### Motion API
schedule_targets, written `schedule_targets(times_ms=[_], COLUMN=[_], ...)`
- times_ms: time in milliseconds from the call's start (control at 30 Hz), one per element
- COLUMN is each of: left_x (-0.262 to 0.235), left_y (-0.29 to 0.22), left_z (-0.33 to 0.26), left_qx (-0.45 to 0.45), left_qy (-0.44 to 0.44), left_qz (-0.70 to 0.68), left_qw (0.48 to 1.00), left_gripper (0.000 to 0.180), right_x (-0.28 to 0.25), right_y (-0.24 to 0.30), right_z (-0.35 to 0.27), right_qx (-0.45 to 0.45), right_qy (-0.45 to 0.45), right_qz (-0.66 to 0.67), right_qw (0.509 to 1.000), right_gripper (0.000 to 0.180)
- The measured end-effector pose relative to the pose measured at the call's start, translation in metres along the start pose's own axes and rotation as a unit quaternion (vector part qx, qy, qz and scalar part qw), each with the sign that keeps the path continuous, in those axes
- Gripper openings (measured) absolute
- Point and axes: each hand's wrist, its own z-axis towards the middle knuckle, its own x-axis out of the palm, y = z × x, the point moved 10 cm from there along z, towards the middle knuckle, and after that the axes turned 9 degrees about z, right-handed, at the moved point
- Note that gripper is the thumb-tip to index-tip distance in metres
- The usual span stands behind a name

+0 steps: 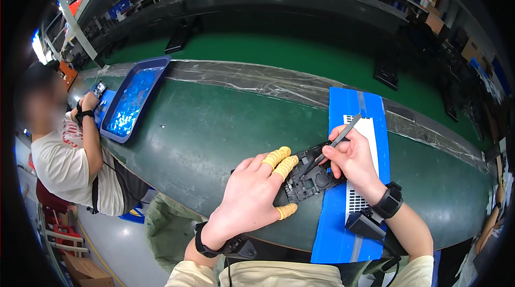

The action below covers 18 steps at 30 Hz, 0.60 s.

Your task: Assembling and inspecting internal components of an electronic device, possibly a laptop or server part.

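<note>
The black device frame (310, 175) is pressed flat on the green belt (204, 126) by the left hand (252, 198), probably to stop it sliding. A thin grey tool (339, 138) is pinched closed in the right hand (351, 158), its tip lowered into the frame beside the blue mat (343, 233).

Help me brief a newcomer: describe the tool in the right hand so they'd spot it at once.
On the green belt, find the blue mat at its right. Over the mat's left edge the right hand holds a thin grey tool like a pen, tip on the black part. Nothing else there is slim and grey.
</note>
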Motion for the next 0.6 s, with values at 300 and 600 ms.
schedule_targets(times_ms=[300, 600], left_x=[0.001, -0.0011], left_y=[0.002, 0.0008], left_z=[-0.0003, -0.0008], left_qx=[-0.008, -0.007], left_qy=[0.002, -0.007], left_qz=[-0.021, -0.02], left_qw=[1.0, 1.0], left_gripper=[0.048, 0.043], right_x=[0.0016, 0.0021], right_y=[0.0012, 0.0014], right_z=[0.0003, -0.0009], right_qx=[0.0, -0.01], right_qy=[0.001, 0.006], right_qz=[-0.006, 0.005], right_qw=[1.0, 1.0], right_gripper=[0.019, 0.016])
